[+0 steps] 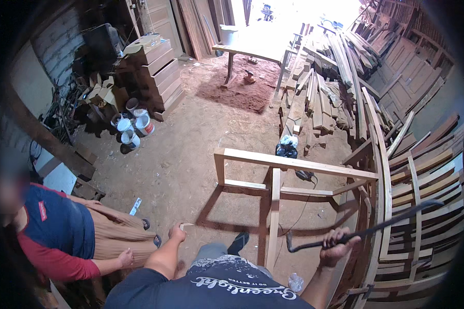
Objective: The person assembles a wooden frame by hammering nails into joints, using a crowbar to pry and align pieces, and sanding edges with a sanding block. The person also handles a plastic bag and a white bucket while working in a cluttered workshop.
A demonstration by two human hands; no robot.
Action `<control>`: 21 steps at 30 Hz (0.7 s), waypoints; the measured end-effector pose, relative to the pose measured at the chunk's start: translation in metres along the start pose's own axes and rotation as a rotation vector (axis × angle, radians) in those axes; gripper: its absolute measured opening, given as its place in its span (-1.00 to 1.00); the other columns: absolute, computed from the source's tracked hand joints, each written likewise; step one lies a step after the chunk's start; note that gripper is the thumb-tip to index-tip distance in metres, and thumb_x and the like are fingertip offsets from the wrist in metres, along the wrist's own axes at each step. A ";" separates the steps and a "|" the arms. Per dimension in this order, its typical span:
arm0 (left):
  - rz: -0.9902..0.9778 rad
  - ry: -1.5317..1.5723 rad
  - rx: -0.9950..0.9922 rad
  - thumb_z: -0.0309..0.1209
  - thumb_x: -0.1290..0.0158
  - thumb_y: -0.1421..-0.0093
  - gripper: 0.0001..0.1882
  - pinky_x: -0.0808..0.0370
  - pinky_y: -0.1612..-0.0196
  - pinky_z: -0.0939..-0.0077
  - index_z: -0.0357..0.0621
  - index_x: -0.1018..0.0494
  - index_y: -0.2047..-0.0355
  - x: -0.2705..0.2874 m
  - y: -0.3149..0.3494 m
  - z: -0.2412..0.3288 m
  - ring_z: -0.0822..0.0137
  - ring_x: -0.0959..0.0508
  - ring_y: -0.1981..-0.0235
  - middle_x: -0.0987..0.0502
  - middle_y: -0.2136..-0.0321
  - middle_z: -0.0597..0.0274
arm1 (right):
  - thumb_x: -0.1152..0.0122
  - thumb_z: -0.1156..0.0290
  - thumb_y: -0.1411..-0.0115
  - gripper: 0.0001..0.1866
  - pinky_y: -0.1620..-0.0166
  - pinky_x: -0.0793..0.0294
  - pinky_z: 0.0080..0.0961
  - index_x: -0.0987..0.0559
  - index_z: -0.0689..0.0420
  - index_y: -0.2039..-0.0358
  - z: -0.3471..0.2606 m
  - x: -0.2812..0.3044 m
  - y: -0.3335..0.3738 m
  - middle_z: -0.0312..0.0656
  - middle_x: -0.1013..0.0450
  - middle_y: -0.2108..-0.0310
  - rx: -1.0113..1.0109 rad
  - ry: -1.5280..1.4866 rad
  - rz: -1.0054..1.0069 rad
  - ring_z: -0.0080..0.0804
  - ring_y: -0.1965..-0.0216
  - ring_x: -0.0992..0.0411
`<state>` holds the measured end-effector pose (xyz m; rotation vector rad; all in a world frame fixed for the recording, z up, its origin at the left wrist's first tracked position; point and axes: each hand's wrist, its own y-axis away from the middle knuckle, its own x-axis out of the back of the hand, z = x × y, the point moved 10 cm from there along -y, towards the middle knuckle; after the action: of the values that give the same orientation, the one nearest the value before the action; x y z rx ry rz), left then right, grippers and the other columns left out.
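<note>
Black bar [376,228] lies inside curled right fingers [336,237].

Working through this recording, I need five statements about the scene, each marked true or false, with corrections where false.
1. The right hand grips a dark bent bar. True.
2. The left hand grips that bar too. False: the left hand is well away from it, on the other side of the body.
3. A white bucket stands on the far table. True.
4. The co-worker is on the person's right. False: the co-worker is on the left.
5. The pale wooden frame is ahead of the person. True.
</note>
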<state>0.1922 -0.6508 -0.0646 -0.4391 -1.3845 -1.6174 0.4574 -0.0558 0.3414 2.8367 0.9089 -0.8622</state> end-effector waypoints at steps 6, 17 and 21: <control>0.127 0.131 0.140 -0.29 -0.41 -0.02 -0.28 -0.49 -0.20 0.10 0.17 -0.44 -0.23 0.033 -0.019 0.034 -0.04 -0.54 -0.18 -0.57 -0.12 0.02 | 0.22 -0.50 -0.33 -0.24 0.61 -0.17 -0.48 -0.33 0.03 0.50 0.095 -0.089 -0.103 -0.37 -0.13 0.71 -0.147 -0.060 -0.218 -0.51 0.70 -0.11; -0.052 0.045 0.449 -0.37 -0.38 -0.01 -0.39 -0.51 -0.21 0.14 0.13 -0.54 -0.14 0.054 -0.097 0.031 0.03 -0.51 -0.22 -0.55 -0.16 0.07 | 0.25 -0.50 -0.34 -0.23 0.73 -0.10 -0.58 -0.31 0.02 0.52 0.154 -0.196 -0.233 -0.39 -0.05 0.77 -0.251 -0.129 -0.208 -0.56 0.82 0.02; 0.195 0.191 0.332 -0.38 -0.36 -0.04 -0.35 -0.48 -0.23 0.14 0.14 -0.48 -0.19 0.097 -0.165 0.070 0.03 -0.54 -0.19 -0.56 -0.14 0.08 | 0.24 -0.50 -0.34 -0.24 0.72 -0.10 -0.60 -0.30 0.02 0.53 0.172 -0.229 -0.290 -0.42 -0.06 0.76 -0.242 -0.201 -0.215 -0.58 0.80 0.00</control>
<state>-0.0108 -0.6384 -0.0650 -0.2092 -1.3857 -1.2106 0.0594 0.0298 0.3519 2.4308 1.2110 -0.9630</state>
